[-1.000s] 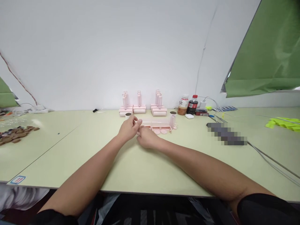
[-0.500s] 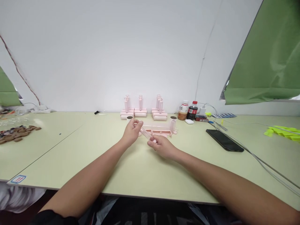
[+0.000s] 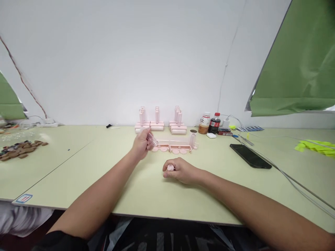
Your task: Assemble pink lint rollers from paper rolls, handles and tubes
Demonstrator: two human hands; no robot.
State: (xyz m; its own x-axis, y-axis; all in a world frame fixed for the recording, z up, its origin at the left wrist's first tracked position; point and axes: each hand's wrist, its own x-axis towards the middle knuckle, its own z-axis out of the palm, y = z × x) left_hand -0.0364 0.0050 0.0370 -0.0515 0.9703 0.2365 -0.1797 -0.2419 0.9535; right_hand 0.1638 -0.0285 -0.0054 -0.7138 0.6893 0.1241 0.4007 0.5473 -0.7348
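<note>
My left hand is closed around a clear plastic tube, which tilts down to the right. Closer to me, my right hand is curled with a small pale pink piece between thumb and fingers; most of that piece is hidden. Beyond the hands, two open pink casings with round pink parts lie side by side. Behind them lies a long clear plastic cover. A clear tube with a dark round top stands upright at their right end.
Several pink roller units with upright handles line the wall. To the right are a jar, a cola bottle, a white case, a black phone and cables. Brown pieces are heaped at far left.
My hands have moved apart. The clear tube has gone left with my left hand, while my right hand has come slightly nearer to me with the pink piece.
</note>
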